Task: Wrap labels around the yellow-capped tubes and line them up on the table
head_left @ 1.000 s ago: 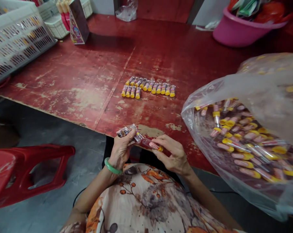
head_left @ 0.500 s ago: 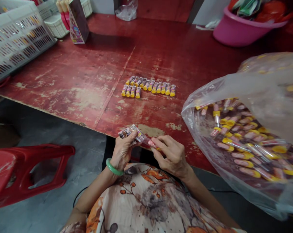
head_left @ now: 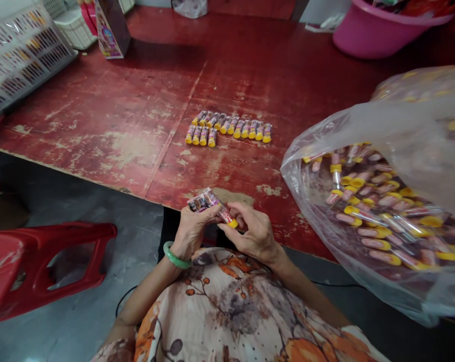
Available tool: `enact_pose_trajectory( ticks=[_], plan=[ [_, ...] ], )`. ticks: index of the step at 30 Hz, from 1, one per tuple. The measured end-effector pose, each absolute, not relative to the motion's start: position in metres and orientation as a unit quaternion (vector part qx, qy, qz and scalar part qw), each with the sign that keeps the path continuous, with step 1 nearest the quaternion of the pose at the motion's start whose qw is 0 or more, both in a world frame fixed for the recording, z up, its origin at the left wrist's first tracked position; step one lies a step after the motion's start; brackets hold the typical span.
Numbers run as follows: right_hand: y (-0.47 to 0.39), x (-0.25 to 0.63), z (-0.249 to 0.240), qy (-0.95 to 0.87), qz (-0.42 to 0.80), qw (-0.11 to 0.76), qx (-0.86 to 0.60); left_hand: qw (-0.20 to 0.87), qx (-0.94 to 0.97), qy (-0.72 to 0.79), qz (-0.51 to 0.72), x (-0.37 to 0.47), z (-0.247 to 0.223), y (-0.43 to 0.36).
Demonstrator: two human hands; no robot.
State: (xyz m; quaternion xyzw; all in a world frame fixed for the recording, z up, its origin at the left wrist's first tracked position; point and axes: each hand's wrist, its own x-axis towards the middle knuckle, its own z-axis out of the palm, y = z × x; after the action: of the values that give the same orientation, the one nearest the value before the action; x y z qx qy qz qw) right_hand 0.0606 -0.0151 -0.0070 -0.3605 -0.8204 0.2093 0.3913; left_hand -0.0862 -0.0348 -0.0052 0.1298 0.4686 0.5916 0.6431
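My left hand, a green bangle at its wrist, is closed on a few flat printed plastic sleeves, thumb on top. A small clear tube with a yellow cap and red-and-white contents points out from beneath that thumb. Its far end lies within one of the sleeves. My right hand has thumb and curled fingers around the tube's capped end. Farther up the red table, several sleeved tubes with yellow caps lie side by side in two rows.
At right, a large clear plastic bag holds many loose yellow-capped tubes. A pink tub and a printed box stand at the back. White baskets are at left, a red stool below.
My right hand has moved left, toward my left hand, and the tube now sits deeper in the sleeve. The view has tilted slightly downward.
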Motion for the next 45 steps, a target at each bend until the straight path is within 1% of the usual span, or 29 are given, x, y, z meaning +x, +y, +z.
enact_pose_trajectory(
  ticks=[3, 5, 7, 9, 14, 20, 35, 45],
  plan=[
    [-0.010, 0.062, -0.006, -0.789, 0.279, 0.402, -0.370, 0.664, 0.127, 0.454, 0.581, -0.088, -0.005, -0.035],
    [-0.006, 0.067, -0.004, -0.782, 0.337, 0.400, -0.339, 0.668, 0.118, 0.450, 0.581, -0.090, -0.004, -0.034],
    [-0.004, 0.072, -0.001, -0.778, 0.366, 0.408, -0.308, 0.670, 0.114, 0.445, 0.583, -0.092, -0.004, -0.034],
    [-0.006, 0.075, 0.002, -0.775, 0.345, 0.437, -0.299, 0.676, 0.122, 0.432, 0.585, -0.092, -0.003, -0.034],
    [-0.017, 0.068, 0.010, -0.771, 0.236, 0.504, -0.310, 0.709, 0.151, 0.379, 0.576, -0.086, 0.001, -0.040],
    [-0.022, 0.058, 0.013, -0.750, 0.227, 0.547, -0.294, 0.704, 0.165, 0.366, 0.586, -0.082, 0.001, -0.043],
    [-0.022, 0.056, 0.005, -0.752, 0.218, 0.548, -0.295, 0.696, 0.159, 0.391, 0.581, -0.081, 0.002, -0.044],
    [-0.023, 0.054, -0.002, -0.753, 0.199, 0.548, -0.306, 0.695, 0.151, 0.376, 0.594, -0.079, 0.000, -0.044]
  ],
)
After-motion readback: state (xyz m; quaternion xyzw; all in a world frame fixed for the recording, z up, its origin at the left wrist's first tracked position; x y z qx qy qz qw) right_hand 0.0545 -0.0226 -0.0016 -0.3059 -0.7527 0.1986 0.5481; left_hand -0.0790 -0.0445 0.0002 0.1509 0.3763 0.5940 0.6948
